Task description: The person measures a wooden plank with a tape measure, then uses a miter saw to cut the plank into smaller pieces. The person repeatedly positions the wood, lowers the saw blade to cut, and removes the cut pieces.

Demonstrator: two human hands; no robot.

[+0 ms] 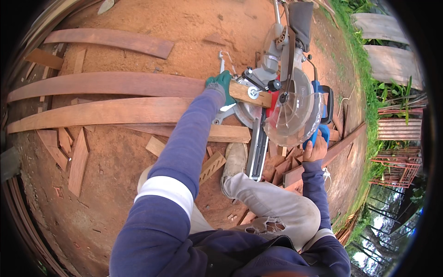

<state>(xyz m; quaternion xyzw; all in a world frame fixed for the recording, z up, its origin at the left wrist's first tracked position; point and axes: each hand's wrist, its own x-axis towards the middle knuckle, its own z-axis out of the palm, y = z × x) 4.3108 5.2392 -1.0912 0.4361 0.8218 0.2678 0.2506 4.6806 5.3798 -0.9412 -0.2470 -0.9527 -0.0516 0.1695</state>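
Observation:
My left hand [220, 87], in a green glove, grips the long reddish-brown plank [138, 84] near its right end. That end lies on the bed of a mitre saw [249, 113], under a clamp [254, 92]. The saw's clear blade guard [295, 113] is just right of the plank's tip. My bare right hand [315, 148] is wrapped round a blue part of the saw, the saw handle [318, 135], below the guard. A second long plank [115, 111] runs alongside, nearer me, its right end hidden behind my left forearm.
Another plank [110, 40] lies farther off at the left. Short offcuts [79, 164] litter the dirt ground [110, 194]. My shoe [235, 161] is beside the saw's rail [257, 154]. Grass [355, 87] and metal sheets [392, 60] border the right.

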